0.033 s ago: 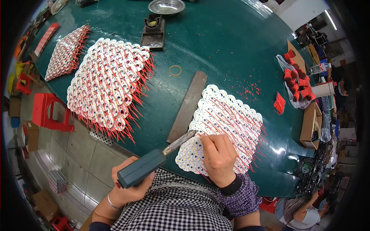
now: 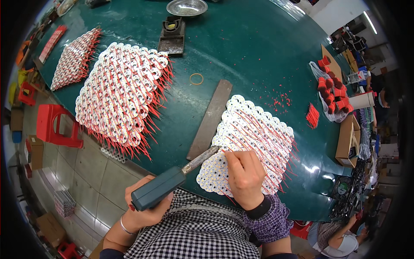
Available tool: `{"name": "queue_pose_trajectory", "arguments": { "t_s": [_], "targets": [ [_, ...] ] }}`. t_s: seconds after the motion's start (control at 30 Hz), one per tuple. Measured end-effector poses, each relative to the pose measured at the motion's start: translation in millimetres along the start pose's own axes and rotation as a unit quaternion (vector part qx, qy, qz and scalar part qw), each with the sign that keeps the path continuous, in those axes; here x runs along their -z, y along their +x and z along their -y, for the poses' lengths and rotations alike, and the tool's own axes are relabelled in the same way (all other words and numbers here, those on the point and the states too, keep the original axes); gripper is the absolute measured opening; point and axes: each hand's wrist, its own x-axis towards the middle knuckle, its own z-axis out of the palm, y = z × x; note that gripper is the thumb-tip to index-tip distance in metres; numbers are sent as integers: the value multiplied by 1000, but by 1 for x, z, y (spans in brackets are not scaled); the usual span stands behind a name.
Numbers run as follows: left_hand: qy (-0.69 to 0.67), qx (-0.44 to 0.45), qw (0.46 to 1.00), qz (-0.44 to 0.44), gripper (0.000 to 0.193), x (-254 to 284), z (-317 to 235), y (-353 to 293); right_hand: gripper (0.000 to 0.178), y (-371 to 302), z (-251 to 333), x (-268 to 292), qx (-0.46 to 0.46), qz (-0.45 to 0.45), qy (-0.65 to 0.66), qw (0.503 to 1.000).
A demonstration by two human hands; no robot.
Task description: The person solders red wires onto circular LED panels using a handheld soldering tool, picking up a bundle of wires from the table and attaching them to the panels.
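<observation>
My left hand (image 2: 148,200) is wrapped round the dark green handle of a soldering iron (image 2: 166,184). Its metal tip rests at the left edge of a panel of joined round white LED boards (image 2: 252,125). Close to that tip, my right hand (image 2: 246,175) is closed in a pinch on a thin red wire, of which only a short end shows. Many red wires lie slantwise across the upper and right part of this panel; its lower left part shows mostly bare boards. Beside the panel, on its left, lies a flat dark bar (image 2: 210,121).
Larger wired stacks of boards (image 2: 123,93) lie left on the green table (image 2: 258,52). Farther back are an iron stand (image 2: 171,36), a metal bowl (image 2: 186,7) and a rubber band (image 2: 196,79). To the right are a red wire bundle (image 2: 312,115), red spools (image 2: 334,93) and a cardboard box (image 2: 347,140).
</observation>
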Motion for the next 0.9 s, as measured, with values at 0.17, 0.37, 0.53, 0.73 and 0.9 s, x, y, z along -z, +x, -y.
{"name": "queue_pose_trajectory", "arguments": {
  "t_s": [0.17,0.37,0.53,0.73,0.9],
  "targets": [
    [28,-16,999,7,26,4,-4,-1,22,1,4,6,8,-20,5,1000],
    [18,-6,1000,10,26,2,-8,-2,21,-12,8,12,0,-11,14,1000],
    [31,-64,997,4,23,-2,-5,1,21,-15,7,6,-2,-17,12,1000],
    [20,-35,999,15,21,-3,-6,-1,20,-17,7,4,-3,-19,10,1000],
    [5,-14,1000,18,20,-5,-7,-2,20,-17,8,4,-9,-19,11,1000]
  ]
}}
